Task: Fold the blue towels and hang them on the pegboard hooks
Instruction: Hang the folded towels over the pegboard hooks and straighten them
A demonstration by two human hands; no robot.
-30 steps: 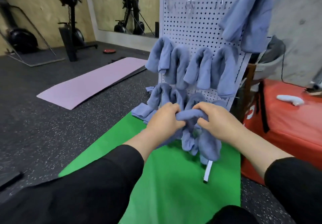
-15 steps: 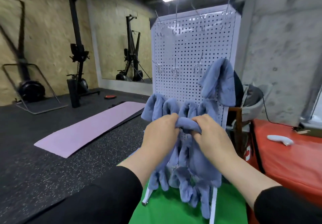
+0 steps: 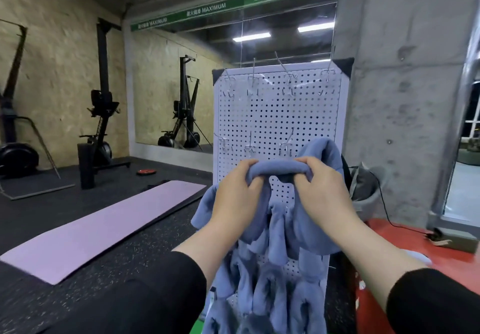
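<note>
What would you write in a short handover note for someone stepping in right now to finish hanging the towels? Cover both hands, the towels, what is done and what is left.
Left hand and right hand both grip one folded blue towel, held level in front of the pegboard.
Done: hung towels fill the lower rows; another towel hangs at the right of the middle row.
Left: three middle-row hooks and the top-row hooks are bare. Hang the held towel on a bare hook.

A folded blue towel (image 3: 276,169) is held up before the white pegboard (image 3: 275,115); others (image 3: 275,281) hang below, seemingly on hooks.
</note>
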